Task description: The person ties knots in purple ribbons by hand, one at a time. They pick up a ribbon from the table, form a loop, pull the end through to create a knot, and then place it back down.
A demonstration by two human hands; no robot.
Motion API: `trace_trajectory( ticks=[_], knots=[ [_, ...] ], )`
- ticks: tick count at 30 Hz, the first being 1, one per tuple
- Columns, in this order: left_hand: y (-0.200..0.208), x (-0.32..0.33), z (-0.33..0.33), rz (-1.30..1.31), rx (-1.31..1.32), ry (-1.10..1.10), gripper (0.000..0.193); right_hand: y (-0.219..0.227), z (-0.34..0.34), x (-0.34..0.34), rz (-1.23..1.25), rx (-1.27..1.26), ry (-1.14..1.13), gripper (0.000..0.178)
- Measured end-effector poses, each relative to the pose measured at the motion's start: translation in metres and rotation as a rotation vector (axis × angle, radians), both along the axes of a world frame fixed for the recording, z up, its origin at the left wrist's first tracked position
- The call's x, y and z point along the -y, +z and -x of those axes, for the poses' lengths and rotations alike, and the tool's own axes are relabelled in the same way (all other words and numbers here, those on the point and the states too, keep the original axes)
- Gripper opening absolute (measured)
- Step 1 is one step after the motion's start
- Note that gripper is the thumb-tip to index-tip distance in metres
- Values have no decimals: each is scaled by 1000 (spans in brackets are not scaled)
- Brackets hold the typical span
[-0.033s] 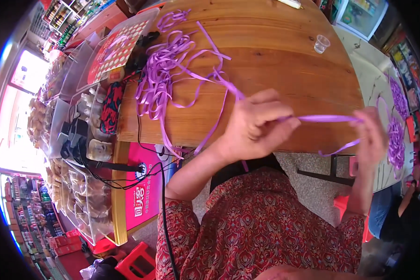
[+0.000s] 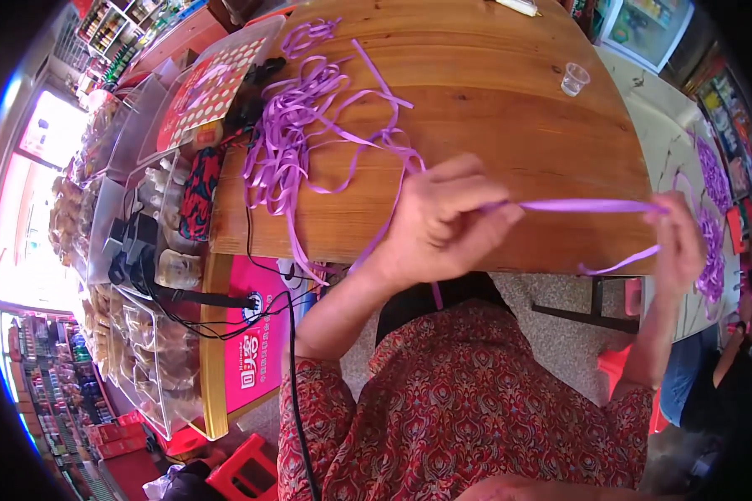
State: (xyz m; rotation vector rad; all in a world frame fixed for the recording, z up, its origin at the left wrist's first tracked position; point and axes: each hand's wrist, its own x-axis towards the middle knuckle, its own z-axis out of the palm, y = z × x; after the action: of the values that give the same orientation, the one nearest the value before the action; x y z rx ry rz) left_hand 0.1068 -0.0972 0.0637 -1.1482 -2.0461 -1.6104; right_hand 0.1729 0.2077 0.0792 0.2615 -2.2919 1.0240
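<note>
A length of purple ribbon (image 2: 589, 205) runs nearly taut between my two hands above the near part of the wooden table (image 2: 510, 117). My left hand (image 2: 451, 219) pinches it between thumb and fingers. Out to the right, my right hand (image 2: 677, 242) is closed on the other part of the ribbon, and a short loose tail hangs below it. Behind my left hand the ribbon leads back to a loose, tangled heap of purple ribbon (image 2: 288, 138) on the table's left side. The right fingers are somewhat blurred.
A small clear plastic cup (image 2: 575, 79) stands at the table's far right. Clear bins of packaged goods (image 2: 154, 334), black cables and a dark adapter (image 2: 138, 238) line the left. More purple ribbon (image 2: 710, 242) lies on a pale table at right, where another person sits. Red stools (image 2: 246, 472) stand below.
My right hand has moved slightly right and my left slightly left, so the ribbon span between them is longer and straighter. The heap stays in place.
</note>
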Motion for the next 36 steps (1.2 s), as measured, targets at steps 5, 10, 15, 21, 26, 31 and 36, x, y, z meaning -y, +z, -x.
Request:
trace_trajectory(
  ticks=[5, 10, 15, 21, 26, 31, 36],
  knots=[
    [-2, 38, 13, -91, -100, 134, 6, -13, -15, -114, 139, -24, -258, 22],
    [-10, 68, 2, 4, 81, 424, 10, -14, -44, -145, 169, 112, -453, 25],
    [-32, 76, 19, -260, 149, 428, 10, -26, -49, -129, 241, 120, -160, 19],
    [-19, 36, 28, -701, 426, 131, 17, -63, -62, -117, 545, 231, -41, 17],
    [-11, 26, 55, -1206, 924, -584, 14, -78, -57, -101, 758, 281, 14, 16],
    [-6, 28, 73, -1073, 896, -794, 23, -71, -63, -104, 707, 296, -40, 15],
    [5, 53, 85, -1122, 804, -637, 21, -82, -65, -118, 624, 225, -154, 11]
  ],
)
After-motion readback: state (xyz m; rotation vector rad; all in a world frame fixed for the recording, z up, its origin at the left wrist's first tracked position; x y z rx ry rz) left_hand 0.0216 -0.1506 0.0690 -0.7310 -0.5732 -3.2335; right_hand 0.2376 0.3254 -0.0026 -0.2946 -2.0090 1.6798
